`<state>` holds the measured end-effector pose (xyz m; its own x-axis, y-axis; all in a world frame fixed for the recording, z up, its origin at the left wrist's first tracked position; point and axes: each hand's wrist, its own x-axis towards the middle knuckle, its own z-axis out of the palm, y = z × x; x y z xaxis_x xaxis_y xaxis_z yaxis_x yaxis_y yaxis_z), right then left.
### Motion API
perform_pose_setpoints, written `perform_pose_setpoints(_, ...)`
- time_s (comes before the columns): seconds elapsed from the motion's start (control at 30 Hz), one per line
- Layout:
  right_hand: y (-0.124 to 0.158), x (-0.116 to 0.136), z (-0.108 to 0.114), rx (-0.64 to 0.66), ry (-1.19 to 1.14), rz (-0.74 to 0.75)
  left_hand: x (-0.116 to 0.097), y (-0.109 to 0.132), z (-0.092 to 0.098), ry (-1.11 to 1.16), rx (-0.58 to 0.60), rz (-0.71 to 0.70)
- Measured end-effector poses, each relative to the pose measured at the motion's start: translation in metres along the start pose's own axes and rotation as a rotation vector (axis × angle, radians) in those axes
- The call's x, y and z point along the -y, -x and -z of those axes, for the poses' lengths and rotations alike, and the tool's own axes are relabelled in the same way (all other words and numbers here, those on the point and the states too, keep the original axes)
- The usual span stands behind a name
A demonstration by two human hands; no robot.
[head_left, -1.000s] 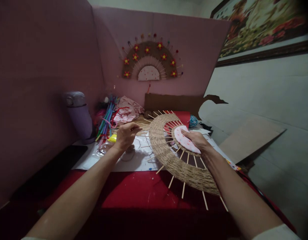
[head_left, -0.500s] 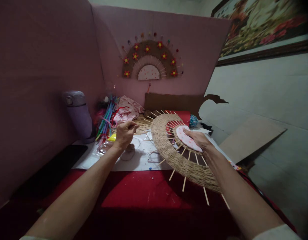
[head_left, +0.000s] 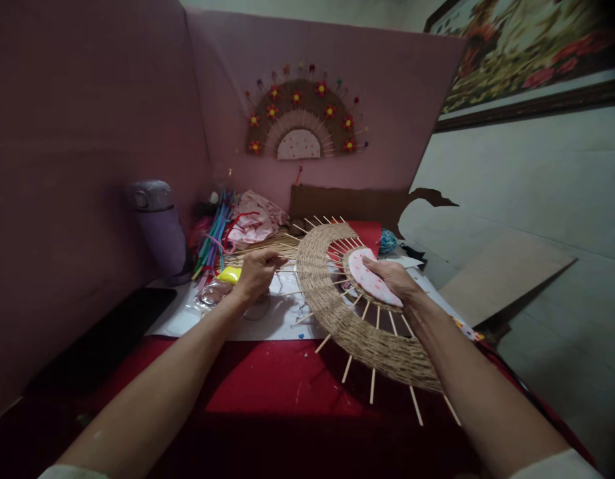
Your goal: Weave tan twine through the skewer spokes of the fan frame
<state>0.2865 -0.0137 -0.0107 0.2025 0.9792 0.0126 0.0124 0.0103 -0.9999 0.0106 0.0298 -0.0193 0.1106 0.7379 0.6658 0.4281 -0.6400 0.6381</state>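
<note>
My right hand grips a half-round woven fan by its core, thumb on top of a white cloth half-circle with pink dots. The fan is a band of brown twine woven over thin wooden sticks, whose bare ends stick out past the outer edge. It is held tilted above the table. At the fan's left edge, my left hand is closed in a pinch close to the stick ends. What its fingertips hold is too small to make out.
A purple bottle stands at left beside colourful pipe cleaners, dotted cloth and a yellow packet. A dark flat object lies nearer. A finished flowered fan hangs on the pink panel. Brown cardboard leans behind.
My left hand has moved right, up to the stick ends of the fan. The fan has shifted slightly left and its near edge sits a little lower.
</note>
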Motion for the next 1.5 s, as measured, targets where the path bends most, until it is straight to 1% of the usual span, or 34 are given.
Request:
perform_pose_setpoints(0.13, 0.0, -0.001, 0.0, 0.051, -0.055, -0.067, 0.004, 0.0, -0.001, 0.013, 0.038, 0.005)
perform_pose_setpoints(0.33, 0.0, 0.0, -0.001, 0.052, -0.094, -0.115, 0.007, 0.001, -0.001, -0.011, 0.079, 0.019)
perform_pose_setpoints(0.43, 0.004, 0.004, -0.003, 0.032, -0.065, -0.118, 0.009, -0.001, 0.001, -0.077, 0.019, 0.018)
perform_pose_setpoints(0.57, 0.007, 0.009, -0.005, -0.016, 0.021, -0.125, 0.007, -0.003, 0.007, -0.268, -0.092, 0.004)
perform_pose_setpoints(0.7, 0.008, 0.01, -0.005, -0.038, 0.054, -0.121, 0.001, -0.003, 0.012, -0.462, -0.169, -0.036)
perform_pose_setpoints(0.8, 0.006, 0.009, -0.004, -0.038, 0.069, -0.126, -0.002, -0.003, 0.014, -0.521, -0.199, -0.071)
perform_pose_setpoints(0.9, 0.003, 0.005, -0.001, -0.005, 0.103, -0.104, -0.002, -0.003, 0.015, -0.525, -0.168, -0.114)
perform_pose_setpoints(1.03, -0.002, -0.002, 0.004, 0.072, 0.144, -0.085, -0.002, -0.004, 0.017, -0.519, -0.114, -0.149)
perform_pose_setpoints(1.13, -0.003, -0.004, 0.005, 0.129, 0.13, -0.08, -0.003, -0.005, 0.018, -0.537, -0.11, -0.142)
perform_pose_setpoints(1.2, -0.002, -0.003, 0.004, 0.138, 0.13, -0.083, -0.002, -0.006, 0.019, -0.542, -0.124, -0.108)
perform_pose_setpoints(1.3, 0.0, -0.001, 0.004, 0.14, 0.106, -0.087, 0.003, -0.007, 0.019, -0.45, -0.124, -0.033)
perform_pose_setpoints(1.4, 0.001, -0.001, 0.004, 0.175, 0.048, -0.09, 0.008, -0.008, 0.014, -0.166, -0.077, 0.072)
perform_pose_setpoints(1.5, 0.002, -0.002, 0.004, 0.213, 0.021, -0.069, 0.006, -0.008, 0.008, 0.154, 0.004, 0.195)
